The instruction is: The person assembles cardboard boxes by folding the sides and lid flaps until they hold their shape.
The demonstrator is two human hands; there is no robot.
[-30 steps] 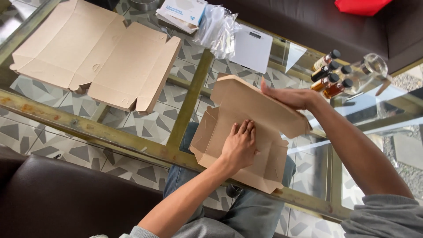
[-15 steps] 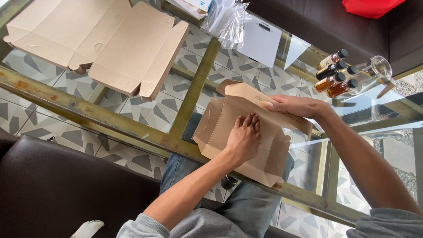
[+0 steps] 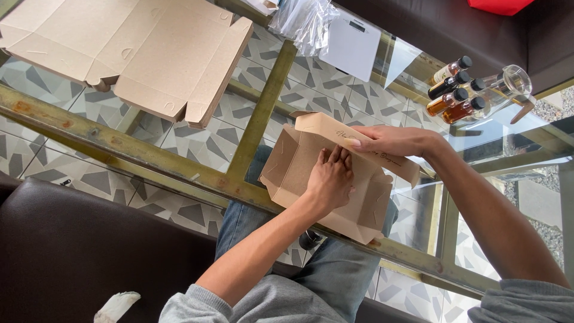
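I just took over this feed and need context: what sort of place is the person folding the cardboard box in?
Probably a home living room or lounge, not a workshop. The cardboard box sits on a glass-topped table over patterned floor tiles, with dark leather sofas on both sides.

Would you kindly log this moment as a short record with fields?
Surface: glass table with brass-coloured frame
Left hand: pressed flat inside the half-folded cardboard box
Right hand: fingers on the box's raised long flap
Flat cardboard blank: lies unfolded, far left
Small bottles: dark caps, clustered beside a glass jar
Plastic wrap: crumpled, top centre
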